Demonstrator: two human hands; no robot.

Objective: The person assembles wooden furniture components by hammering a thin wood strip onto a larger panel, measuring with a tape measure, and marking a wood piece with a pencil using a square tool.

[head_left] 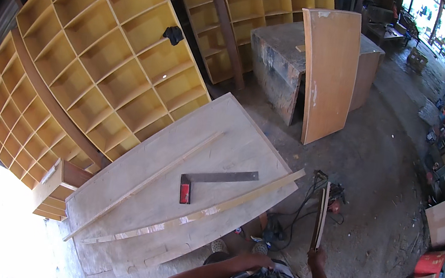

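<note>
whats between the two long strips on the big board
Head view: a metal square lies between the upper strip and the lower strip, on the board.

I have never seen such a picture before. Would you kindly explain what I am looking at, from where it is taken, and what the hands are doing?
There is no machine here, only a person with two bare hands. This single picture comes from a camera worn on the head, looking down; its wide lens bends straight edges and leaves dark corners.

The right hand grips a narrow piece of wood. The left hand is at the waist; whether it holds something is unclear.

On the large pale board lie a metal square with a red-marked handle and two long wooden strips. Beyond it stand yellow shelves with many compartments.
</note>
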